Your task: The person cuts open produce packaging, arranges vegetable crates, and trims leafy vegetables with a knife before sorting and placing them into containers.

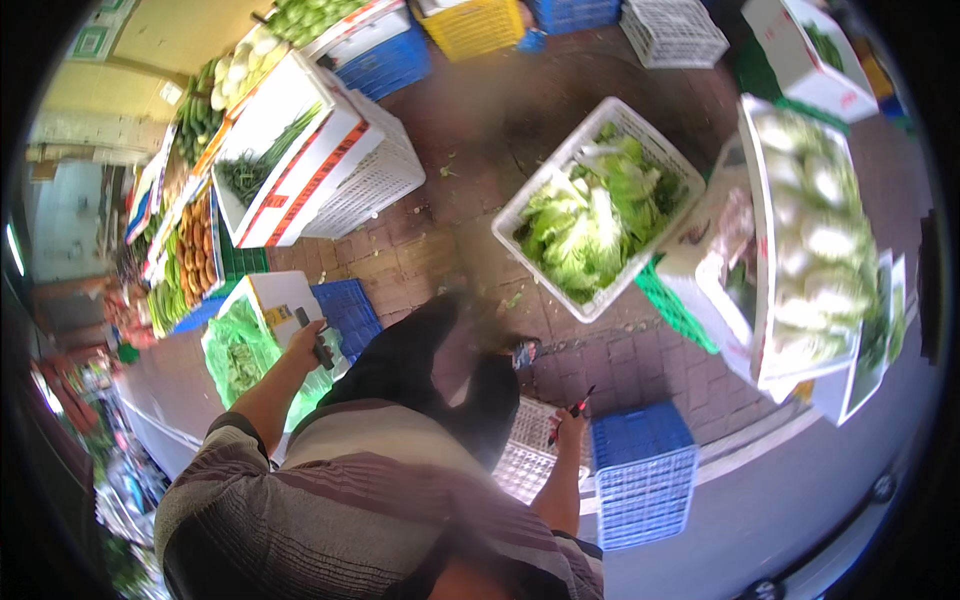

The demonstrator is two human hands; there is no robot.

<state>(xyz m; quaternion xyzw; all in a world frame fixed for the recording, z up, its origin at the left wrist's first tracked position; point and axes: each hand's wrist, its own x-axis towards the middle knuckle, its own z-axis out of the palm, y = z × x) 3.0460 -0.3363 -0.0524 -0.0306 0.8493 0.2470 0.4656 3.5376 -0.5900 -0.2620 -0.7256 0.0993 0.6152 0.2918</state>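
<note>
My left hand (304,346) grips a dark, flat, oblong object (324,351), possibly a phone; the fingers hide part of it. Below that hand is a white foam box (279,289) lined with a green plastic bag (225,330) of leafy greens. Out to the right, my right hand (570,427) is closed around a small knife (580,407) with a red and black handle, its dark tip pointing up and away. A white plastic crate (525,469) sits beneath this hand. Ahead, a white basket (541,180) on the paving holds heads of leafy lettuce (577,232).
Foam boxes of Chinese cabbage (814,232) stand to the right. A blue crate (645,487) is close beside my right hand. At left, a foam box (300,165) of green stalks rests on a white crate (375,180). A blue crate (349,315) lies near my leg.
</note>
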